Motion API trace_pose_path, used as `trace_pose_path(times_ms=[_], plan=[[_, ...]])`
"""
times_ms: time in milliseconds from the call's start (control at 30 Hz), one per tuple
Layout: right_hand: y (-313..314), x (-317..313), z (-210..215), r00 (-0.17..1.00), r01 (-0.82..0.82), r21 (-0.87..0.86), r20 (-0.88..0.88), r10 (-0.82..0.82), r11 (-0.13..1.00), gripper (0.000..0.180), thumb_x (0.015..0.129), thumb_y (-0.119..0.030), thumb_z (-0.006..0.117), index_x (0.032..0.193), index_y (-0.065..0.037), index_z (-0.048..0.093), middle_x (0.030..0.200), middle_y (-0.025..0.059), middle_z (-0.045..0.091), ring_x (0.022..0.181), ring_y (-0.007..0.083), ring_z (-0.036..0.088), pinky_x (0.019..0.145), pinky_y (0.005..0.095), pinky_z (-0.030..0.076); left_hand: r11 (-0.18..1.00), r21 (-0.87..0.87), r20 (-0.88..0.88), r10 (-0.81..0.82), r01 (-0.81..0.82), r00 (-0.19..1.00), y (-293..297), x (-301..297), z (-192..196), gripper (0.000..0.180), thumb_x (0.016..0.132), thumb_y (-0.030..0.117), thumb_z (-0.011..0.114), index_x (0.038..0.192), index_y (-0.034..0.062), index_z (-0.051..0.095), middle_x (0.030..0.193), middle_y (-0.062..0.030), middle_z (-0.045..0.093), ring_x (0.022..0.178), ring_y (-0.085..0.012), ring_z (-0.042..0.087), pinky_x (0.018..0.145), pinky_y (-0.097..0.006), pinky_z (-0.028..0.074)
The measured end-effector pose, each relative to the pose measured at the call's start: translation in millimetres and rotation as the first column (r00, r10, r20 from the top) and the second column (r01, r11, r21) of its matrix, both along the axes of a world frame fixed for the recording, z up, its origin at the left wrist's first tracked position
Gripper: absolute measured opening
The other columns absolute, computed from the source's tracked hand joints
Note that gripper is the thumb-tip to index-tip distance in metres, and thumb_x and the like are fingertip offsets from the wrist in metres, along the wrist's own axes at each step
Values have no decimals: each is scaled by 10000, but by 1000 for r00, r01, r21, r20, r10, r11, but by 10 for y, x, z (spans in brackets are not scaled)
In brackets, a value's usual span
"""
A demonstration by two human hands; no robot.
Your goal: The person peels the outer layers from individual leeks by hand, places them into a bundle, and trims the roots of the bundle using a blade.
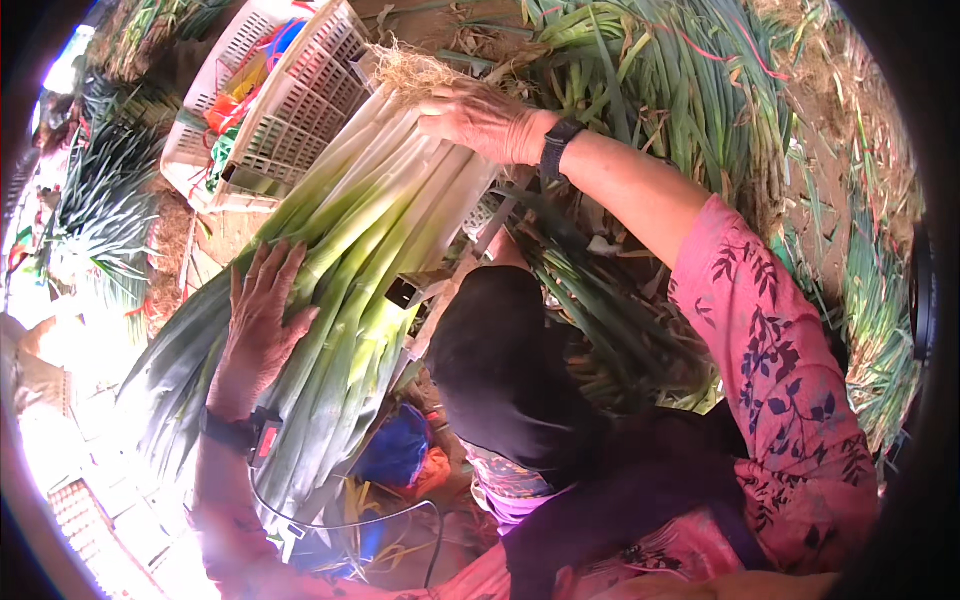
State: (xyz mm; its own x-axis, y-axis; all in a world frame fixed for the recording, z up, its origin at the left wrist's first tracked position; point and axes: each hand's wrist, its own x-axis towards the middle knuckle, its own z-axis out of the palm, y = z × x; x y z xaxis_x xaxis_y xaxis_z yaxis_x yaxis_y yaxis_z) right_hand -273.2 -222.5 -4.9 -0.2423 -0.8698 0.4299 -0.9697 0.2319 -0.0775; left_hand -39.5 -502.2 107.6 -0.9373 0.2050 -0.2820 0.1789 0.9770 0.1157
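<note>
Leek bundle (350, 250): a thick sheaf of long leeks lying diagonally across the middle of the view, white shanks and root tufts toward the upper right, dark green leaves fanning to the lower left. It rests against a white slatted plastic crate (290, 110) at its upper end. The left hand (260, 320) lies flat on the leafy half, fingers spread and palm pressing down; a dark wristband sits at the wrist. The right hand (480, 122) covers the root end, fingers loosely curled over the white shanks, with a black watch (556, 147) on the wrist. Neither hand pinches a single stalk; both bear on the bundle as a whole.

Handling, as judged from the view: the sheaf looks heavy for its bulk. The white shanks appear firm and stiff, while the green leaves are soft, bend easily and may crease or tear. Smooth skins let stalks slide past one another, so a loose grip could let the bundle splay. The soundest hold seems two-handed, one hand near the shanks, the other under the mid-length. More cut leeks (650, 70) lie heaped on the ground beyond.
</note>
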Motion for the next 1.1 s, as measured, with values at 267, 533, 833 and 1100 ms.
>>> trace_pose_path(times_ms=[267,533,833,1100], plan=[[63,-188,77,936,15,-118,352,27,993,101,782,-88,591,798,-32,509,855,104,508,804,247,580,738,374,527,999,36,9,41,-41,999,-43,5,-42,761,826,202,655,1484,174,275,1513,-123,291,1425,-324,200,1165,-516,82],[172,-83,163,968,-78,48,244,64,996,81,832,-59,527,884,-16,481,900,112,518,844,291,575,743,392,505,987,148,-52,78,-70,996,75,-18,54,752,692,42,679,1392,103,413,1372,-170,427,1304,-353,376,1089,-477,305],[65,-50,240,959,-50,98,283,20,994,337,785,-97,655,1083,-23,515,1114,108,541,1014,296,559,846,407,501,929,327,-46,201,-175,979,9,-58,216,549,736,-89,552,1274,17,526,1023,-157,623,871,-257,631,794,-311,495],[-20,-121,169,988,-87,54,135,79,995,282,809,-107,634,1062,-22,545,1130,106,549,1069,289,553,853,392,512,731,431,244,470,-529,848,-32,-162,346,453,784,-51,557,1235,-13,570,925,-86,638,720,-96,539,701,-237,467]])
